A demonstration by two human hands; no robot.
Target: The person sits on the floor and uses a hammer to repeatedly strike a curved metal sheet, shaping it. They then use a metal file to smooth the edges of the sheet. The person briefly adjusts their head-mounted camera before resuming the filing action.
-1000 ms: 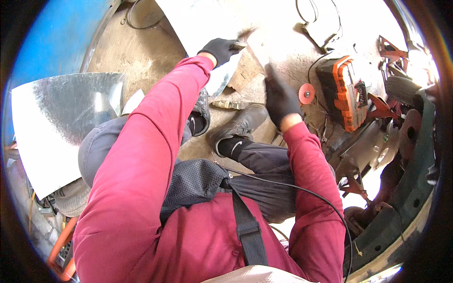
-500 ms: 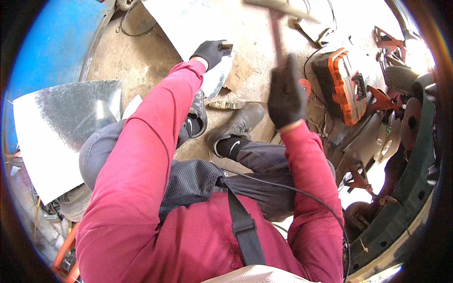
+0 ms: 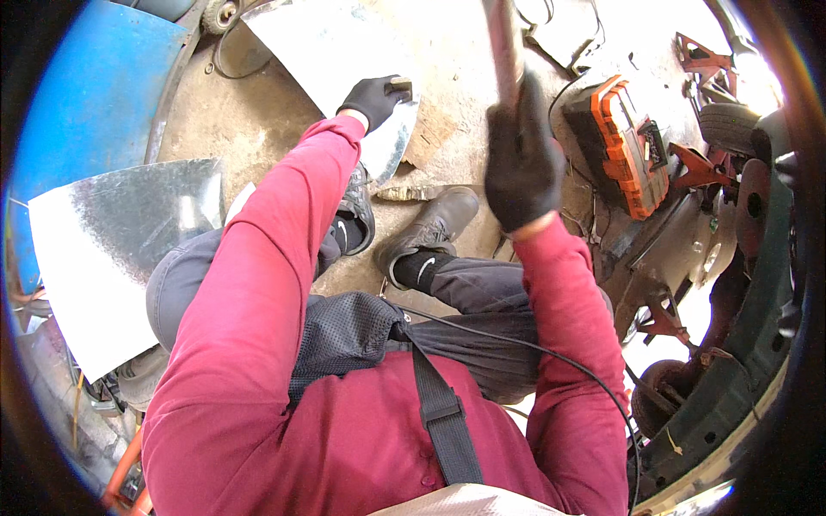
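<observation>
My left hand (image 3: 372, 101), in a black glove, is closed on a small, short block-like metal piece (image 3: 399, 84), whose exact kind I cannot make out. It rests at the edge of a bright metal sheet (image 3: 323, 53) on the floor. My right hand (image 3: 521, 172), also gloved in black, is wrapped around the reddish handle of a hammer (image 3: 506, 56), smeared by motion. The hammer's head is cut off by the upper edge of the picture. Between the two hands, a piece of brown cardboard (image 3: 430, 133) lies by the sheet's edge.
A second metal sheet (image 3: 120, 249) leans at my left, near a blue panel (image 3: 95, 86). At right stand a black-and-orange toolbox (image 3: 624, 150), red jack stands (image 3: 704, 56) and a tyre (image 3: 731, 125). A flat worn strip (image 3: 413, 193) lies by my shoe (image 3: 439, 224). A black cable (image 3: 516, 342) crosses my lap.
The hammer has moved upward, so its head, visible before, is now out of view. My left hand keeps its hold at the sheet's edge; the whole view has shifted slightly.
</observation>
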